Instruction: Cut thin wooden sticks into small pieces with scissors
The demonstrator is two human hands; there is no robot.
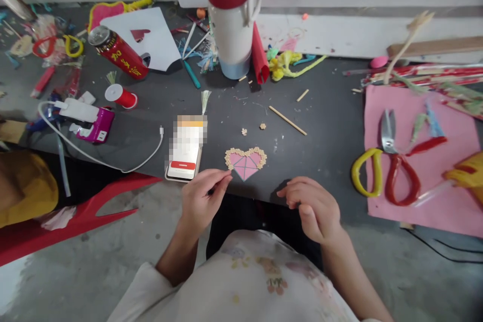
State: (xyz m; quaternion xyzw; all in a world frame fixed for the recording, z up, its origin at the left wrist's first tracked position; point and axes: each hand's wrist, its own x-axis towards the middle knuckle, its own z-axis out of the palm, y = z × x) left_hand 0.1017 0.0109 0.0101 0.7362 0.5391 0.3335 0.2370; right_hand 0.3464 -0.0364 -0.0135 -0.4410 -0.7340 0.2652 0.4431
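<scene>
A small pink paper heart (245, 163) edged with tiny cream flower shapes lies near the front edge of the dark table (324, 131). My left hand (202, 200) is just left of it, fingers pinched together with the fingertips at the heart's lower left edge; what they pinch is too small to make out. My right hand (311, 205) rests at the table edge to the heart's right, fingers curled loosely and apart, holding nothing. Two loose cream flower bits (253, 129) lie behind the heart.
A phone (185, 153) lies left of the heart, with a white cable (124, 161) and charger. Scissors (388, 166) rest on pink paper (415, 161) at right. A large bottle (231, 15), a red can (118, 53), red thread spool (121, 96), sticks and craft scraps crowd the back. A red chair (75, 216) stands at left.
</scene>
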